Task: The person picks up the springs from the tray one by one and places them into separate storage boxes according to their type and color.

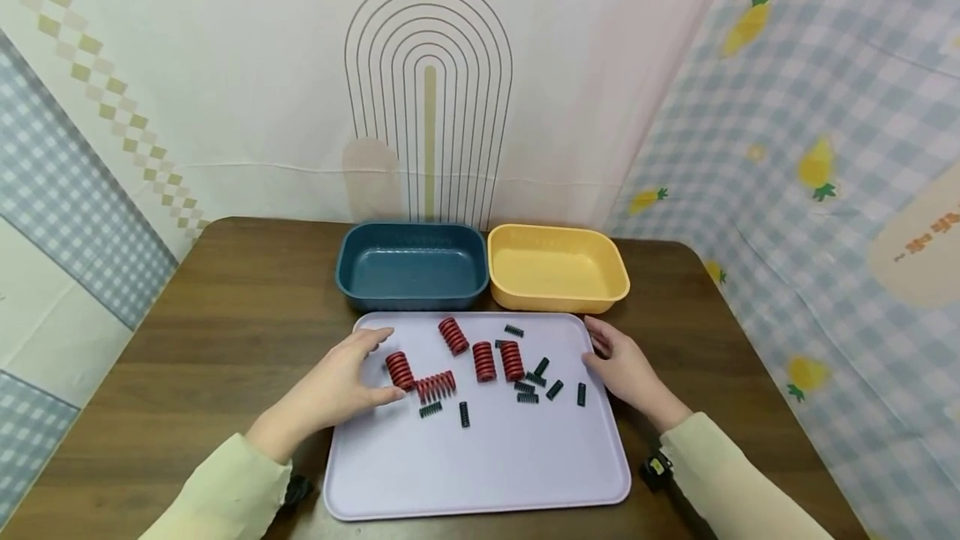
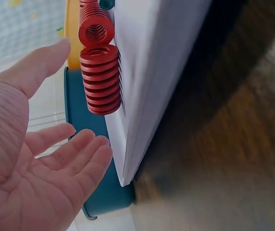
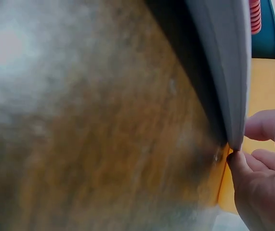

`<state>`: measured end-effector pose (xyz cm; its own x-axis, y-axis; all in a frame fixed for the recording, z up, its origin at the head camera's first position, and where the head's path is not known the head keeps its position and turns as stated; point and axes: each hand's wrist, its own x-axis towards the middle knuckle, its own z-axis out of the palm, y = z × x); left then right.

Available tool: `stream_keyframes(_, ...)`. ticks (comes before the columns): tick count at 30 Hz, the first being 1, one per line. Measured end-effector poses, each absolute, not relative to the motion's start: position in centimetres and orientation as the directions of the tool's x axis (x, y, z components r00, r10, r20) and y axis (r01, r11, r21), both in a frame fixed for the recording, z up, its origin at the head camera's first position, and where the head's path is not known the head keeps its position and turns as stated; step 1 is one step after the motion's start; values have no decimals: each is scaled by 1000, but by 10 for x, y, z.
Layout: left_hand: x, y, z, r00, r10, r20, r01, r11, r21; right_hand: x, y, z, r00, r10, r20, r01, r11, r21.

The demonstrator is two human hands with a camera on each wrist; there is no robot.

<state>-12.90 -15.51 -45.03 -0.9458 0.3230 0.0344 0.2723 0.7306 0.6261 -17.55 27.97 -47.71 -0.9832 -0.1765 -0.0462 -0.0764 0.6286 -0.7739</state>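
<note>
On the pale lilac tray lie several thick red coil springs and several small dark green springs. My left hand is spread over the tray's left edge, thumb pointing at the leftmost red spring. In the left wrist view that left hand has a gap between thumb and fingers, with nothing in it. My right hand is at the tray's upper right corner. The right wrist view shows this hand pinching the tray rim, thumb over it, fingertips against its outer side.
Behind the tray stand a dark blue bin and a yellow bin, side by side with nothing visible inside. The brown wooden table extends to both sides. Patterned cloth hangs behind and beside it.
</note>
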Motion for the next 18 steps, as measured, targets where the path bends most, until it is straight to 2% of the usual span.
stream_keyframes(12, -128, -151, -450, -938, 343, 46, 300, 741, 601, -174, 283, -480, -982, -186, -35, -83, 589, -804)
stream_keyframes(18, -128, -151, -450, -931, 361, 59, 322, 735, 597, -165, 284, -481, -984, -164, -63, -44, 576, -816)
